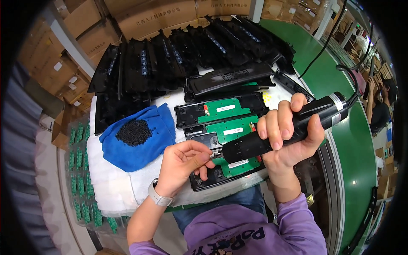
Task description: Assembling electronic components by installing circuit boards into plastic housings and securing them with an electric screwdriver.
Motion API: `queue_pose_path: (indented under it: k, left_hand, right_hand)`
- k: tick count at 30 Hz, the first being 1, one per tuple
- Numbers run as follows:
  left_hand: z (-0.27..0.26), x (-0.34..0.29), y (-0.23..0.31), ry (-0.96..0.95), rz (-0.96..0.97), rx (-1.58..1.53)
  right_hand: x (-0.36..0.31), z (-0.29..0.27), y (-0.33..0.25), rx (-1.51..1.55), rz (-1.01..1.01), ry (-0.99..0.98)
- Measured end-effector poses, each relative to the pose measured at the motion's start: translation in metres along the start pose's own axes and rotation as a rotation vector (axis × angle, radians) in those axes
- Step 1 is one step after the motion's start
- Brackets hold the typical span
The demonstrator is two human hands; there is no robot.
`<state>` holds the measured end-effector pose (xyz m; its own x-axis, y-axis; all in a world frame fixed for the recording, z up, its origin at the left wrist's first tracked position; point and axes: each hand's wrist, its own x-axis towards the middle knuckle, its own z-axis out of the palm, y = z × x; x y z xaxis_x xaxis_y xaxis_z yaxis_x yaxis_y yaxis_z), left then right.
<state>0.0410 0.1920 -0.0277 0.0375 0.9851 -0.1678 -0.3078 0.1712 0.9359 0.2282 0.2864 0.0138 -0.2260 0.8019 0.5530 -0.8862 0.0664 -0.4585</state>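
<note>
While the grip of the right hand [282,142] wraps around a black power screwdriver [312,114] near the front edge of the desk [308,51], the left hand [182,163] pinches its metal tip [217,153] above green circuit boards [230,170].

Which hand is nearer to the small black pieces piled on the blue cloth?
Left. The left hand is to the lower right of the pile, pinching at the driver's tip; the right hand is farther right, gripping the driver.
</note>
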Motion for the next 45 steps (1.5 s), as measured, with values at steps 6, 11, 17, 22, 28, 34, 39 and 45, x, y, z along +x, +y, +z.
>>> queue_pose_path:
  k: [6,11,17,22,28,34,39,45]
  left_hand:
    - [-0.003,0.0,0.002,-0.043,-0.045,-0.037]
    - [-0.003,0.0,0.0,-0.041,-0.061,-0.023]
    - [-0.022,0.007,0.01,0.471,0.302,0.532]
    - [-0.078,-0.004,0.032,0.784,0.398,1.544]
    - [-0.058,-0.002,0.027,0.849,0.563,1.848]
    - [-0.014,0.005,0.016,0.272,0.702,1.187]
    - [0.009,0.005,0.006,-0.184,0.812,1.112]
    - [0.023,0.003,0.003,-0.405,0.666,1.453]
  right_hand:
    - [-0.002,0.0,0.001,0.004,-0.009,-0.093]
    - [-0.005,0.001,0.0,-0.009,-0.012,-0.16]
    - [0.004,-0.007,-0.015,0.016,0.078,-0.217]
    - [0.003,-0.005,-0.045,-0.338,0.292,-0.224]
    - [-0.008,-0.008,-0.05,-0.431,0.277,-0.153]
    - [-0.011,-0.01,-0.051,-0.416,0.285,-0.112]
    - [-0.015,-0.008,-0.046,-0.473,0.281,-0.144]
    - [-0.015,-0.004,-0.044,-0.557,0.33,-0.18]
